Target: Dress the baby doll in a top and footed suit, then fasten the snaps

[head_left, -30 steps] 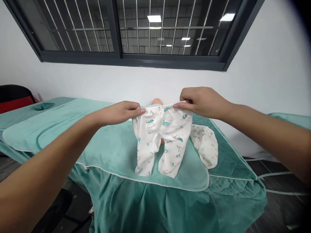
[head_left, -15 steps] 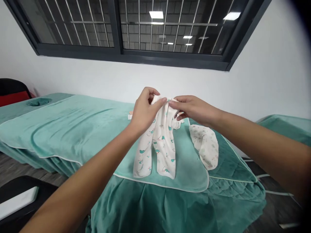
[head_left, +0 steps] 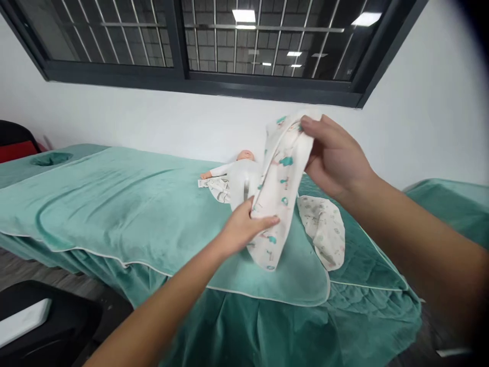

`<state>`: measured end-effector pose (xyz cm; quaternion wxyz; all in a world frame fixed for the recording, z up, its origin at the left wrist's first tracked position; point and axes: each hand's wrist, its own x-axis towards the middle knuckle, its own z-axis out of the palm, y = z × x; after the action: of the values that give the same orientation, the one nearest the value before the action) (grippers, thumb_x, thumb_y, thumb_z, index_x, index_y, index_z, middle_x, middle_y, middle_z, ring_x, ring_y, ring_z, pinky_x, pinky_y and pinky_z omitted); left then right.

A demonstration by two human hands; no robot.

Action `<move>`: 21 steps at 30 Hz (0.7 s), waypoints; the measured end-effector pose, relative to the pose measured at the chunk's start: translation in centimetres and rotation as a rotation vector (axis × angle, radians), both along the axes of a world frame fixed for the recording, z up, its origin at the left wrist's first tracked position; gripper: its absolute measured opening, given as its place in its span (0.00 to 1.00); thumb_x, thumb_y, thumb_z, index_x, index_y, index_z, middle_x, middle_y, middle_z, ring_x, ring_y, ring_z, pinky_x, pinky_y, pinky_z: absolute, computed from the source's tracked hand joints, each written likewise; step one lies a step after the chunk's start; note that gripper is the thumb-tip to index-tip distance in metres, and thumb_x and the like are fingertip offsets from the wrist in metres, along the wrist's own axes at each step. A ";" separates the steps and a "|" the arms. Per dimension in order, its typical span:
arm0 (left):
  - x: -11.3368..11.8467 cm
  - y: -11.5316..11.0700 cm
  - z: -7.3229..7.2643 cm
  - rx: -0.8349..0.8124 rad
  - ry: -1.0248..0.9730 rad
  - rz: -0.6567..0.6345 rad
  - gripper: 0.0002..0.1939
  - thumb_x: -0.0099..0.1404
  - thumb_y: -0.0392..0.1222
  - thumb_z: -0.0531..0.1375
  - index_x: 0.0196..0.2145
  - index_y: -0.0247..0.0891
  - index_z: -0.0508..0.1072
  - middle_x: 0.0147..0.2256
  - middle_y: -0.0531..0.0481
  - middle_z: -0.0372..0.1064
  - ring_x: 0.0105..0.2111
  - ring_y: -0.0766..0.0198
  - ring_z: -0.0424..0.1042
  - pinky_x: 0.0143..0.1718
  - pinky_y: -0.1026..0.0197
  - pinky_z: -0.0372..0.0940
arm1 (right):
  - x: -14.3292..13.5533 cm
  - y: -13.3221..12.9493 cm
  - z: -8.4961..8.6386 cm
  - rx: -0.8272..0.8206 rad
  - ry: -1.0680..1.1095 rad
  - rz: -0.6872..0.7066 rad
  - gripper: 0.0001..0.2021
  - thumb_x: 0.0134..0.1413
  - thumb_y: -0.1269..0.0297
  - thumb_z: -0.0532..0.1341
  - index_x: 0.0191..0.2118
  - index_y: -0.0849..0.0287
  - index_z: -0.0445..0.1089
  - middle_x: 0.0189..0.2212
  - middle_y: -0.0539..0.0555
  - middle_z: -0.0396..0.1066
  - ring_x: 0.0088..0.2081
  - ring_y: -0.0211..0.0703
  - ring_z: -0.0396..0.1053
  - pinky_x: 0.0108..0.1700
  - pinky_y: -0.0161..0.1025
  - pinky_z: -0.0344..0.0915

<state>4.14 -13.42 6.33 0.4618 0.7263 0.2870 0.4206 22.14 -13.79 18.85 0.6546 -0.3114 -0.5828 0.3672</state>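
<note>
White baby trousers (head_left: 282,173) with green and pink prints hang folded lengthwise between my hands, above the bed. My right hand (head_left: 336,155) pinches their upper end. Lower down, my left hand (head_left: 248,227) grips the leg part, thumb on the near side. Behind the trousers a baby doll (head_left: 244,173) lies on its back, its head toward the wall and one arm stretched out to the left. White printed cloth (head_left: 219,188) is bunched beside its body. The trousers hide part of the doll.
A white patterned cloth (head_left: 324,232) lies on the right of the bed. Light green blanket (head_left: 114,204) covers the bed. At the lower left, a white object (head_left: 25,321) rests on a black chair (head_left: 72,311). A barred window (head_left: 206,86) is above.
The trousers have been folded lengthwise and moved right and up with my right hand. My left hand has slid down from the waist to the leg part. The doll has come into view.
</note>
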 end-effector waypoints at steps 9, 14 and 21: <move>-1.9 -0.6 1.3 0.194 -0.179 0.387 0.13 0.63 0.46 0.62 0.44 0.42 0.72 0.49 0.49 0.71 0.48 0.57 0.71 0.48 0.57 0.66 | 1.0 1.1 -11.3 -0.664 -0.280 -0.031 0.11 0.56 0.53 0.60 0.36 0.55 0.68 0.32 0.53 0.73 0.32 0.44 0.71 0.30 0.39 0.69; -4.4 3.3 1.2 0.080 -0.012 0.733 0.11 0.63 0.48 0.61 0.40 0.41 0.67 0.36 0.53 0.71 0.36 0.60 0.71 0.36 0.61 0.64 | -1.6 1.0 -14.3 -0.632 -0.954 0.572 0.12 0.58 0.54 0.59 0.32 0.57 0.70 0.30 0.53 0.74 0.29 0.41 0.71 0.35 0.40 0.68; -8.0 11.6 -3.8 -0.131 0.726 0.506 0.15 0.61 0.54 0.60 0.36 0.40 0.68 0.39 0.43 0.73 0.38 0.49 0.73 0.37 0.53 0.65 | 1.3 15.5 -14.2 -0.179 -0.755 -0.301 0.17 0.58 0.50 0.57 0.46 0.56 0.67 0.42 0.56 0.73 0.43 0.46 0.70 0.50 0.44 0.66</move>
<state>-3.87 -1.86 2.52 0.2588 0.7029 0.6253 0.2191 23.46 1.71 4.64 0.4116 -0.5615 -0.6957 0.1767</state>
